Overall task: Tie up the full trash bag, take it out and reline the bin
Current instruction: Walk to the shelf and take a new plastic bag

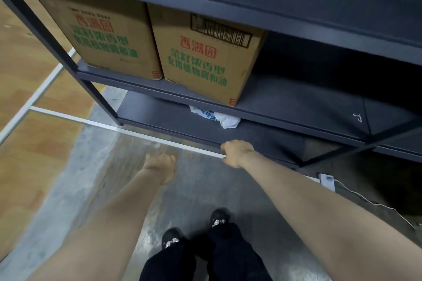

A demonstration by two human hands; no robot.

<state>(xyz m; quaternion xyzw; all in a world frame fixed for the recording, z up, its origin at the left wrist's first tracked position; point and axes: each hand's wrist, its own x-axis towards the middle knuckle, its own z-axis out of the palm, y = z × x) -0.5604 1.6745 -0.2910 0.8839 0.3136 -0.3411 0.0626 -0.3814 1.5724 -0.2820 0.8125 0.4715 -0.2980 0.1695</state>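
Under the dark shelf unit point(205, 96), on its lowest board, lies a crumpled white bag point(217, 116) with blue print, just below the right-hand of two cartons point(205, 57); it looks like the fresh liner for the bin, though I cannot be sure. No bin and no full trash bag are in view. Both arms reach down toward the floor point(114, 166). The left hand point(161, 163) hangs over the concrete with fingers loosely curled, holding nothing. The right hand point(236, 151) is at the front edge of the lowest board, fingers curled under and out of sight, so whether they grasp anything I cannot tell. The step appears to be fetching the liner. Done well, the right hand should go forward and to the left under the middle shelf, keeping the wrist low, pinch the bag by a loose fold and draw it straight out so that it does not catch on the frame.
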